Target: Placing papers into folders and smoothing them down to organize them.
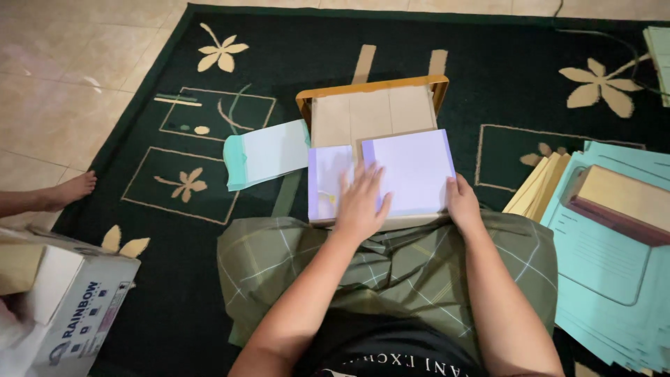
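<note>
Head view: my left hand [361,202] lies flat with spread fingers on the lavender paper stack [412,171], and my right hand [462,204] grips its right edge. The stack sits on a small wooden table [373,112] over my lap. I judge it light, floppy and slippery, best held by both side edges. Its underside is hidden.

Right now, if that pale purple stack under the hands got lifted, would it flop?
Probably not much: the purple stack looks thick and squared, so likely stiff and fairly heavy. Loose top sheets may slide; the left hand lies flat on them, the right hand steadies its edge.
</note>
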